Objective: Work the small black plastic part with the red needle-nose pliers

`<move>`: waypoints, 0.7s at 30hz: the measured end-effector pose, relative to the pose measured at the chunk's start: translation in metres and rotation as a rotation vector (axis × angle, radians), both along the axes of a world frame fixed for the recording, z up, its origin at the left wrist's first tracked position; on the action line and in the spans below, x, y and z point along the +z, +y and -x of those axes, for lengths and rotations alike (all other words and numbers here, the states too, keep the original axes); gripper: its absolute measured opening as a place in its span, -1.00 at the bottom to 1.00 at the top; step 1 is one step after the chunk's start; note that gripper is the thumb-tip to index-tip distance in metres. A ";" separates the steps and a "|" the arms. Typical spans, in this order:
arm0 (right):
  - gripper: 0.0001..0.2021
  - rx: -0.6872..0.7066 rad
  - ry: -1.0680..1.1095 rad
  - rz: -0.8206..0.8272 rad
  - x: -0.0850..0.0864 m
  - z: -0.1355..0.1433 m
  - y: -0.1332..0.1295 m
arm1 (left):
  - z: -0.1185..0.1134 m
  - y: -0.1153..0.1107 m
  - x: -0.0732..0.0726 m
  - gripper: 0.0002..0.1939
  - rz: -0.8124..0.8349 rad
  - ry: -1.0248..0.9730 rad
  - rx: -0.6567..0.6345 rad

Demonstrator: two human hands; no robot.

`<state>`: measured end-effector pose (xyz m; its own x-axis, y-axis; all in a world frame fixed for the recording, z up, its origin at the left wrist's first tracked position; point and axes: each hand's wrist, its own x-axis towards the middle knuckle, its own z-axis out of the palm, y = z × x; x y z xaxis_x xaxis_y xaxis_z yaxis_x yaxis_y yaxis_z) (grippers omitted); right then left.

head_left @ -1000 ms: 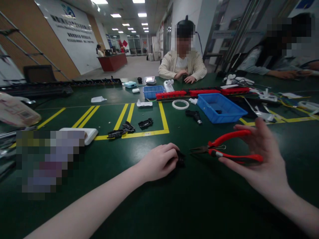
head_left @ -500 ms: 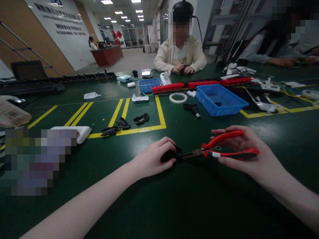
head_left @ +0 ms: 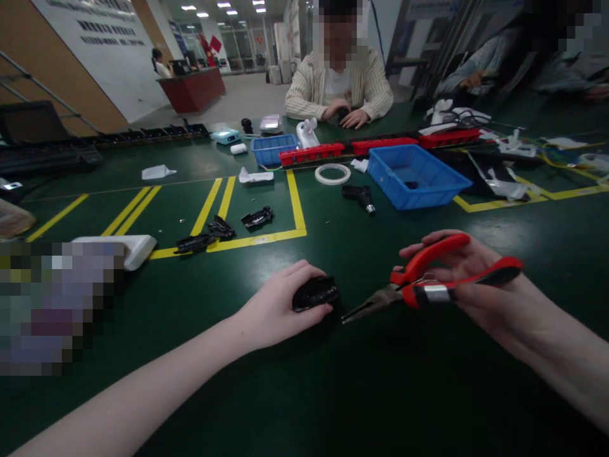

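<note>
Near the middle of the green table (head_left: 266, 387), my left hand (head_left: 280, 304) is closed around a black plastic part (head_left: 316, 293), thumb below and fingers over the top. My right hand (head_left: 476, 273) holds needle-nose pliers (head_left: 413, 285) with red handles, which are spread apart. The pliers' tips point left and sit just beside the black part, apart from it. A tiny bright bit shows at the very tip, too small to name. Several more black plastic pieces (head_left: 258, 218) lie ahead on the yellow-taped markings.
A blue bin (head_left: 419, 190) with a small dark item inside stands ahead right. Nearby are a black angled tool (head_left: 360, 197), a roll of white tape (head_left: 333, 174), a smaller blue basket (head_left: 273, 149) and red strips (head_left: 311, 154). A person (head_left: 340, 82) sits opposite; a white object (head_left: 140, 251) lies left.
The pliers' tips have come away from the black part, and their handles have spread wider. More of the black part shows in my left hand. The whole view has shifted slightly.
</note>
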<state>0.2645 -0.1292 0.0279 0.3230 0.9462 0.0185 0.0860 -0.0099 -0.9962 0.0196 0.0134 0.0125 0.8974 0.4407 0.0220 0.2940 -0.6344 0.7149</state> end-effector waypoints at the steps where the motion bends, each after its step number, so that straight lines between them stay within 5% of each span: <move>1: -0.57 0.003 0.018 -0.014 0.000 -0.001 -0.001 | -0.001 -0.003 0.001 -0.70 0.017 0.016 -0.001; 8: -0.54 -0.138 0.075 -0.042 0.005 0.017 -0.004 | -0.003 -0.011 0.004 -0.70 -0.081 0.073 -0.132; 21: -0.53 -0.139 0.052 -0.083 -0.002 0.028 -0.010 | -0.003 -0.007 -0.003 -0.66 -0.215 0.033 -0.236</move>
